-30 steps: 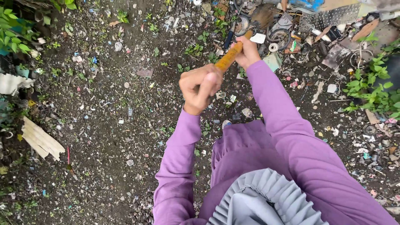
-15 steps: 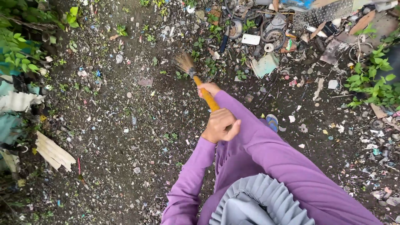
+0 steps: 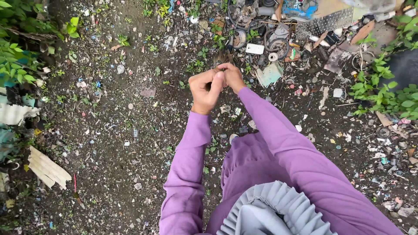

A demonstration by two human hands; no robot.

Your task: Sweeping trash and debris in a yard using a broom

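Broom bristles [image 3: 224,57] show only as a small brown tuft just beyond the two hands, pointing away from the person toward the junk pile; the handle itself is hidden inside the fists.

Far left, green leafy plants [image 3: 17,61] crowd the edge, and below them a pale scrap of corrugated board [image 3: 45,169] lies on the dirt ground [image 3: 113,143], which is speckled with small bits of litter and pebbles.

Toward the middle, the left hand [image 3: 205,90] is curled tight into a fist, its grip closed around the broom's hidden handle, thumb side facing up. Touching it on its far side, the right hand [image 3: 233,76] is also closed, fingers wrapped down over the same spot, nearer the bristles. Both purple sleeves [image 3: 283,130] run back to the body, above a grey pleated frill [image 3: 274,209] at the bottom edge.

Just right of the hands lies a pale green flat scrap [image 3: 270,74]. Further up and right sits a heap of scrap: dark rings and wire [image 3: 278,43], a white rectangular piece [image 3: 254,48], a perforated metal sheet [image 3: 324,21]. More green plants [image 3: 387,93] grow at the far right.
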